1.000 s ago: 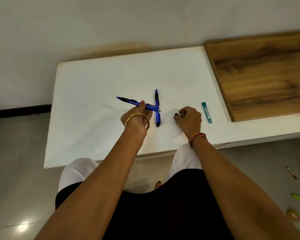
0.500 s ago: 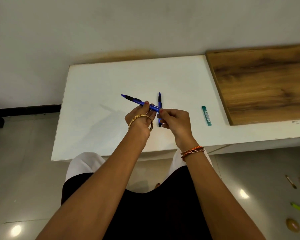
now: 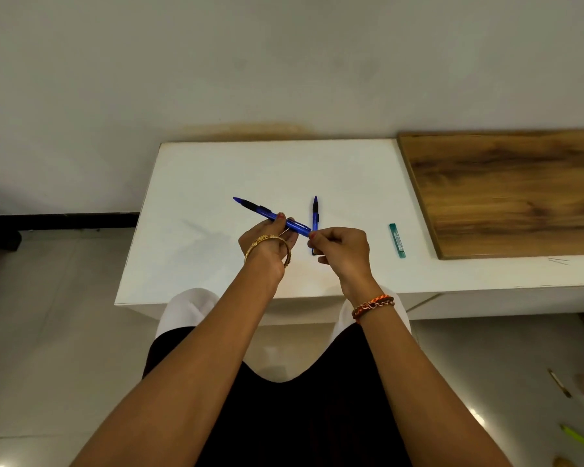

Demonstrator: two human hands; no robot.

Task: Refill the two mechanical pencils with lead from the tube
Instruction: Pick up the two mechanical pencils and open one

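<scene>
Above the white tabletop [image 3: 216,170], the left hand [image 3: 267,241] is gripping one light, stiff blue mechanical pencil [image 3: 272,217] mid-barrel while the right hand [image 3: 341,251] is pinching its rear end, the second pencil [image 3: 315,220] and fragile-leaded green tube [image 3: 397,241] lying nearby.

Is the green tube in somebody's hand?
No, the green tube lies alone on the white table, right of both hands.

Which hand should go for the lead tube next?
Right, probably. The green lead tube lies on the white table on the right hand's side, nearest it. The left hand holds a blue pencil and would have to cross over.
</scene>
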